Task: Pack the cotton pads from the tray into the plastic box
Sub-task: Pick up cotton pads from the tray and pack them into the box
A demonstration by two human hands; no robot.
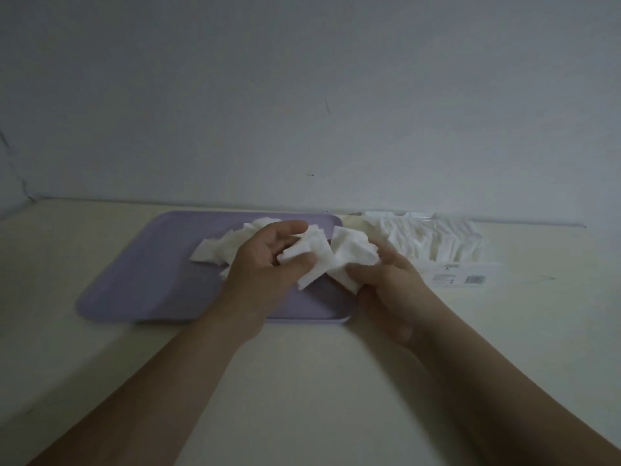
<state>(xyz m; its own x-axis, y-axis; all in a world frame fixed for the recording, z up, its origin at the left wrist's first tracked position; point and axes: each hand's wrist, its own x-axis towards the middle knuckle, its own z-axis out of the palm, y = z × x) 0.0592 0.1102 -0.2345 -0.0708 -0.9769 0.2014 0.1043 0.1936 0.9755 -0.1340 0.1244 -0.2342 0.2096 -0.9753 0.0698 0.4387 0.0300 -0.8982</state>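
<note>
A lilac tray [141,284] lies on the table with a loose heap of white cotton pads [215,248] on its far half. My left hand [265,264] is raised over the tray and pinches a bunch of cotton pads [309,255] between thumb and fingers. Close beside it, my right hand [386,284] grips another bunch of pads [353,252] above the tray's right edge. The clear plastic box [467,275] stands to the right of the tray, with rows of pads [437,240] standing in it.
The tray and box sit on a cream table [302,381] pushed against a pale wall [302,112]. The box's front face carries a label with a barcode [473,280]. The table's left edge runs diagonally at the lower left.
</note>
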